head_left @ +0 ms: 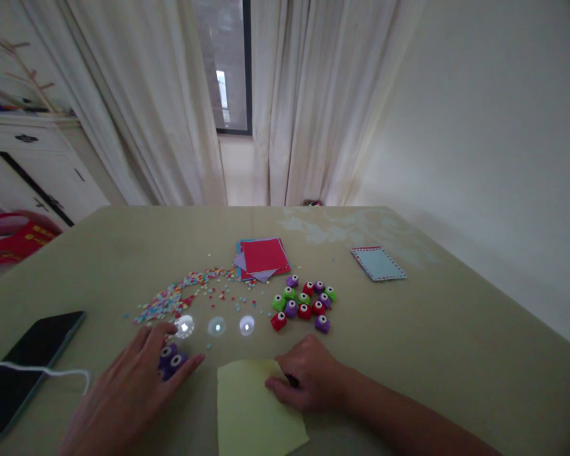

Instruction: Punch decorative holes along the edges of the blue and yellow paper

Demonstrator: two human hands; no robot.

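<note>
My left hand is at the lower left with thumb and fingers apart. Purple one-eyed toy pieces lie in the gap between them, partly hidden by the hand. My right hand is curled at the right edge of a sheet of yellow paper, thumb across its top and the other fingers mostly hidden. The paper lies flat and its lower right edge looks torn. Just beyond my right hand sits a cluster of red, green and purple one-eyed pieces.
Small colourful confetti bits are strewn left of centre. Behind them are stacked coloured paper squares. A pale blue bordered card lies right. A phone with a white cable is left. Bright round spots show mid-table.
</note>
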